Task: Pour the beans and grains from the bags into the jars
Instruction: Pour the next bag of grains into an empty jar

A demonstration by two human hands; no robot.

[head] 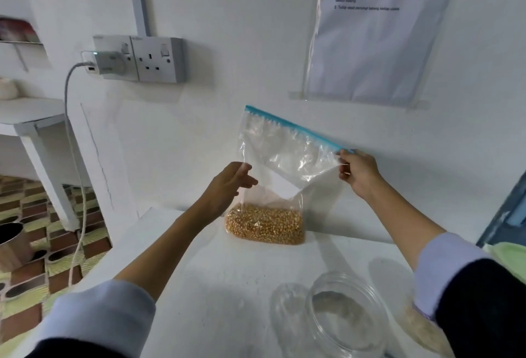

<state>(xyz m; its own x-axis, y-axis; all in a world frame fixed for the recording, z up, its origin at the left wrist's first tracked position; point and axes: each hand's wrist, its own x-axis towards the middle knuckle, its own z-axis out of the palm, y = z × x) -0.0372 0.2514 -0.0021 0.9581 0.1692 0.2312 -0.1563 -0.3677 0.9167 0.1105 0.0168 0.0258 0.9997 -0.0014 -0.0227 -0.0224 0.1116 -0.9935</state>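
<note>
A cable (74, 135) hangs from a wall socket (139, 58) at far left. The left hand (227, 184), fingers straight, touches the left edge of the bag (284, 155). The bag stands on the white counter (216, 272) against the wall, its yellow kernels (264, 225) at the bottom. The right hand (359, 174) pinches its blue zip corner. An empty jar (345, 315) sits on the counter near the right sleeve.

Clear zip bag (287, 158), blue seal strip along top, upright on white counter (199, 258) against the wall; yellow kernels (264, 225) settled in bottom third (likely corn). Upper part empty, crumpled, tilted. Clear jar (345, 316), open-mouthed, nearer than bag, slightly right; contents indistinct.
</note>
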